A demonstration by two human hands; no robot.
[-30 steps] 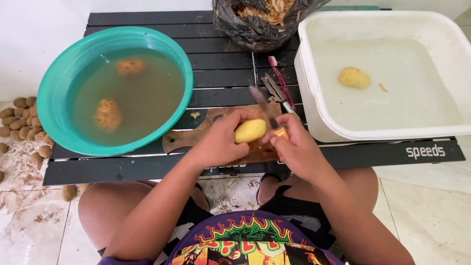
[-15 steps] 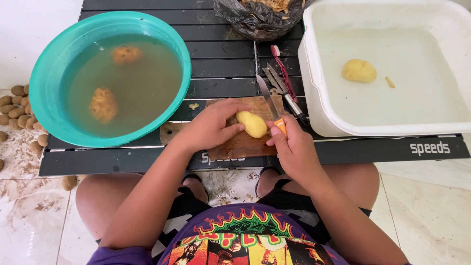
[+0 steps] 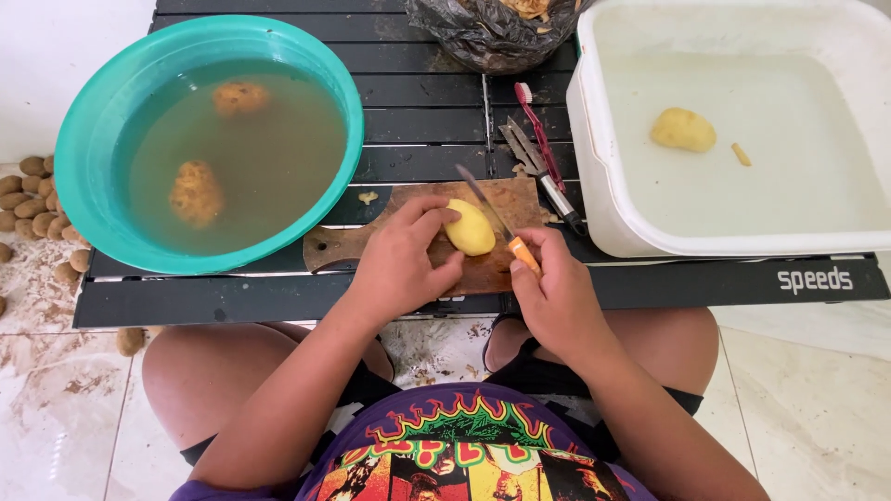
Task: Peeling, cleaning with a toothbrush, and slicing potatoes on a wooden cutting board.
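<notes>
**Fingers pin a peeled potato to the board while a knife rests against it**

The fingers (image 3: 422,215) of the left hand (image 3: 401,264) curl narrowly around a peeled yellow potato (image 3: 470,228), pressing it down on the wooden cutting board (image 3: 353,246) that lies at the near edge of the black slatted table (image 3: 427,125), about midway along it. The right hand (image 3: 557,297) is closed around the orange handle of a small knife (image 3: 497,218); its blade slants away from the person and lies against the right side of the potato.

Toward the table's left edge stands a teal basin (image 3: 79,158) of murky water, with two unpeeled potatoes (image 3: 197,192) sunk in it, one nearer the far side, one nearer the left. At the right edge sits a white tub (image 3: 594,176) holding clearer water, another peeled potato (image 3: 683,129) and a small scrap of peel beside it. Between board and tub lie a red-handled toothbrush (image 3: 536,125) and a metal peeler (image 3: 543,176), just beside each other. A dark plastic bag (image 3: 483,42) of peelings stands at the far edge, between basin and tub.

On the tiled floor beyond the table's left edge lies a heap of small brown potatoes (image 3: 28,199). The person sits with bare knees under the near edge.
</notes>
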